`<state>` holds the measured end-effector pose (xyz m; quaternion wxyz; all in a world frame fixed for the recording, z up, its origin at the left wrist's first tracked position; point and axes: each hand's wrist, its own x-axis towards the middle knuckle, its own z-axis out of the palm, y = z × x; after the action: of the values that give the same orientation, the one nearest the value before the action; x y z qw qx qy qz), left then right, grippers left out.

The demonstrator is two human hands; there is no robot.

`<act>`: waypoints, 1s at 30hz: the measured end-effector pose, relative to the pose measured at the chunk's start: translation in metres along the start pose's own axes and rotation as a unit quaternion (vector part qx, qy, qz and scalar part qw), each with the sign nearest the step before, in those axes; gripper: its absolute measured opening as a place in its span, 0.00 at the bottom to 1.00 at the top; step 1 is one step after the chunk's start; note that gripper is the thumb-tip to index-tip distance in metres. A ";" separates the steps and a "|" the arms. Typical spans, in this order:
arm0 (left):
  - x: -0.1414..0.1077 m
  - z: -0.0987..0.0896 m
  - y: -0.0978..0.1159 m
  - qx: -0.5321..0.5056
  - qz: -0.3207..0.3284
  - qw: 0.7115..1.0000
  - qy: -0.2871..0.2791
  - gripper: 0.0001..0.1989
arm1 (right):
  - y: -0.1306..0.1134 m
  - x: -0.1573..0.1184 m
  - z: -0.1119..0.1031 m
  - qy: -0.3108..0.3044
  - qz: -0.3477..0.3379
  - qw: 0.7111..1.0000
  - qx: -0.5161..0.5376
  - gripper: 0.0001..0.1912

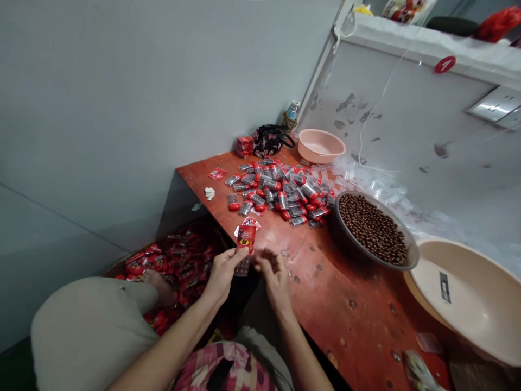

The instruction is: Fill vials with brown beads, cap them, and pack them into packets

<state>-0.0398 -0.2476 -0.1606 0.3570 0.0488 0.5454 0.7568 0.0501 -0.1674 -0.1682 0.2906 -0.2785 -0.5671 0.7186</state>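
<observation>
My left hand (222, 275) pinches a small pack with a red printed top and a clear lower part showing dark round balls (246, 239). Just right of the pack is my right hand (275, 276), its fingers loosely bent and apart, with nothing visible in them. Behind the pack, red-and-white printed cards (249, 222) lie on the red-brown table (321, 293). Farther back spreads a heap of clear packs with red ends (285, 190), dark balls inside them.
A dark bowl of brown balls (372, 228) stands right of the heap, beside a large beige basin (468, 304). At the back are a pink basin (321, 145), a black patterned bag (268, 140) and red boxes (245, 145). Red packs (183, 255) fill a container below the table's left edge.
</observation>
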 end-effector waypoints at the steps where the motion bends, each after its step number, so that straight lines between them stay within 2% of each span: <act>1: 0.000 0.002 0.001 -0.031 -0.008 0.999 -0.006 0.12 | 0.004 -0.006 0.000 -0.018 0.019 1.000 0.012 0.17; 3: 0.000 0.006 0.002 -0.086 -0.034 0.995 -0.028 0.13 | 0.010 -0.013 0.001 -0.042 0.048 0.997 0.043 0.14; 7: -0.002 0.009 0.005 -0.130 -0.059 0.988 -0.062 0.16 | 0.012 -0.013 0.000 -0.034 0.055 0.996 0.059 0.10; 11: 0.002 0.006 0.008 -0.102 -0.043 0.993 -0.042 0.15 | 0.008 -0.011 -0.001 -0.019 0.057 0.997 0.041 0.10; 15: 0.005 0.008 0.007 -0.095 -0.040 0.994 -0.028 0.14 | 0.009 -0.015 0.003 -0.012 0.068 0.995 0.076 0.12; 18: 0.005 0.012 0.005 -0.111 -0.030 0.993 -0.008 0.13 | 0.011 -0.018 0.006 0.000 0.052 0.995 0.087 0.13; 23: 0.003 0.016 0.001 -0.114 -0.033 0.993 -0.010 0.12 | 0.008 -0.018 0.006 0.047 0.015 0.998 0.040 0.10; 30: -0.001 0.013 0.001 -0.106 -0.013 0.994 0.003 0.10 | 0.005 -0.022 0.000 0.032 -0.041 0.998 -0.047 0.09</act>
<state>-0.0338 -0.2377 -0.1545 0.3683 0.0008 0.4642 0.8055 0.0645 -0.1838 -0.1714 0.3247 -0.2912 -0.6016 0.6693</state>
